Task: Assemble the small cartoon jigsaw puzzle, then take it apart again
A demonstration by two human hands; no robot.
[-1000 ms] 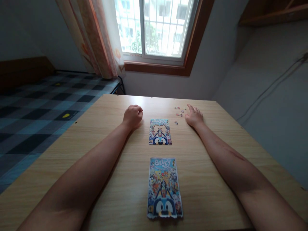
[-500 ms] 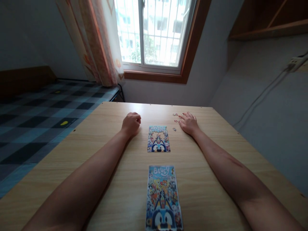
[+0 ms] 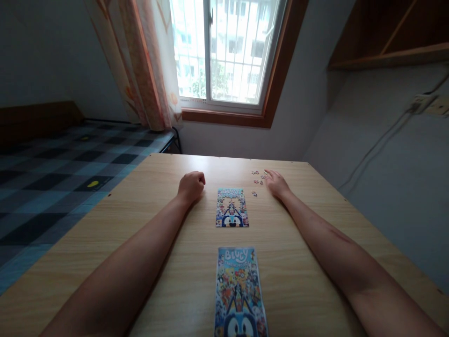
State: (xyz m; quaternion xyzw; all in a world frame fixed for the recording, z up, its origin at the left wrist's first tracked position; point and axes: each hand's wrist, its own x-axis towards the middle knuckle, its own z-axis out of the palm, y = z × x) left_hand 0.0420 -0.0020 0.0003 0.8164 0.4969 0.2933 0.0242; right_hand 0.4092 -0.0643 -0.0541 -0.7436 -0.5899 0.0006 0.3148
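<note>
The right hand (image 3: 277, 184) has shifted, uncovering more loose jigsaw pieces (image 3: 256, 182); its fingers reach the rightmost ones, grip unclear. Left of them lies the partly assembled Bluey jigsaw (image 3: 232, 220), gap in its upper middle. The left hand (image 3: 191, 185) stays curled on the table (image 3: 175, 285); the Bluey picture sheet (image 3: 237, 285) lies nearest.
</note>
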